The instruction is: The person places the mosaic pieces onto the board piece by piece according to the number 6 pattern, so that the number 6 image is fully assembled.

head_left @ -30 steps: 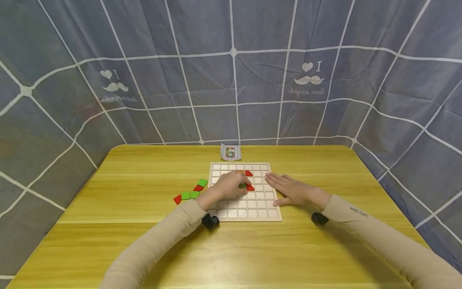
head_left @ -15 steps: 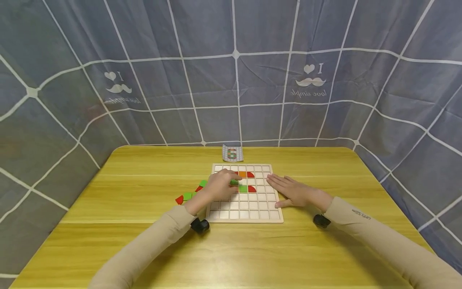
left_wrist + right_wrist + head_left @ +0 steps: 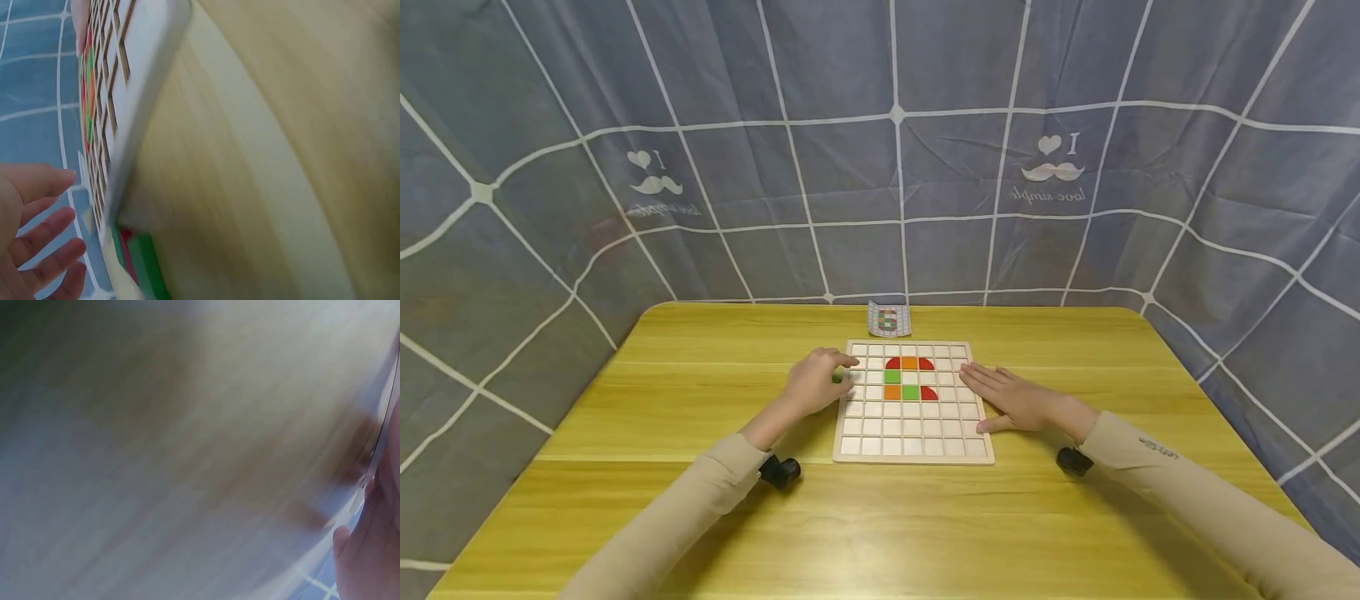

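Observation:
A pale wooden grid board [image 3: 901, 447] lies on the table in the head view. Set in its squares are several tiles: a red quarter-round tile [image 3: 928, 393], a green square tile [image 3: 911, 392], an orange tile [image 3: 909, 363] and others. My left hand [image 3: 814, 385] hovers at the board's left edge, fingers spread and holding nothing. Below it, the left wrist view shows loose green [image 3: 149, 265] and red pieces beside the board; in the head view this hand mostly hides them. My right hand [image 3: 1011, 398] rests flat with its fingertips on the board's right edge.
Behind the board lies a small pattern card [image 3: 889, 320] with a coloured figure on a grid. The wooden table [image 3: 700, 500] ends at a grey-blue curtain [image 3: 842, 183] with white lines. A black wrist camera [image 3: 780, 472] hangs under the left wrist.
My left hand has drawn back leftward from the middle of the board to its left edge, uncovering the orange and green tiles. The right hand stays at the right edge.

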The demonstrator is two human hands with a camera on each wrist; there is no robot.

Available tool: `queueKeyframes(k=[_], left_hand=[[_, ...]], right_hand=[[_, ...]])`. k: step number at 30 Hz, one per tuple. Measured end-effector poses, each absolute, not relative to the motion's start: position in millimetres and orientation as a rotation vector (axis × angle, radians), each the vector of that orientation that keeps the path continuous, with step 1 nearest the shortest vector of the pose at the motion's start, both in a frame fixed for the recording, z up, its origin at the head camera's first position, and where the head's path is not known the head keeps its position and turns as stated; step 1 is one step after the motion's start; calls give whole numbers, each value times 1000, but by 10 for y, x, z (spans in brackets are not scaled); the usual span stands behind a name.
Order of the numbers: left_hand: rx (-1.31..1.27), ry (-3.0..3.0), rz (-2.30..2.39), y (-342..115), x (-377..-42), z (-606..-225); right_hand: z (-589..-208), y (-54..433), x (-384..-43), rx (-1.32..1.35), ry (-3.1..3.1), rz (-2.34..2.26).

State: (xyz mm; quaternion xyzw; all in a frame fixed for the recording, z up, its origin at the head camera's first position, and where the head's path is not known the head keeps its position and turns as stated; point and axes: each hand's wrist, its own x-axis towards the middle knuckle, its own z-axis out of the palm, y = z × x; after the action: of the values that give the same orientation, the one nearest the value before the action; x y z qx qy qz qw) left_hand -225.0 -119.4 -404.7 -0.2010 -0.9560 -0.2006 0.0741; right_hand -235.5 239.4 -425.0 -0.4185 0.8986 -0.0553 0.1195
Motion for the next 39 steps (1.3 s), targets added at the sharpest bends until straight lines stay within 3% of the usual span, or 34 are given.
queueKeyframes(k=[39], left_hand=[[-317,-3016,-643,-1573,-2314,-4098]], right_hand=[[-4241,2408,-2343,-1226,2626,-173]])
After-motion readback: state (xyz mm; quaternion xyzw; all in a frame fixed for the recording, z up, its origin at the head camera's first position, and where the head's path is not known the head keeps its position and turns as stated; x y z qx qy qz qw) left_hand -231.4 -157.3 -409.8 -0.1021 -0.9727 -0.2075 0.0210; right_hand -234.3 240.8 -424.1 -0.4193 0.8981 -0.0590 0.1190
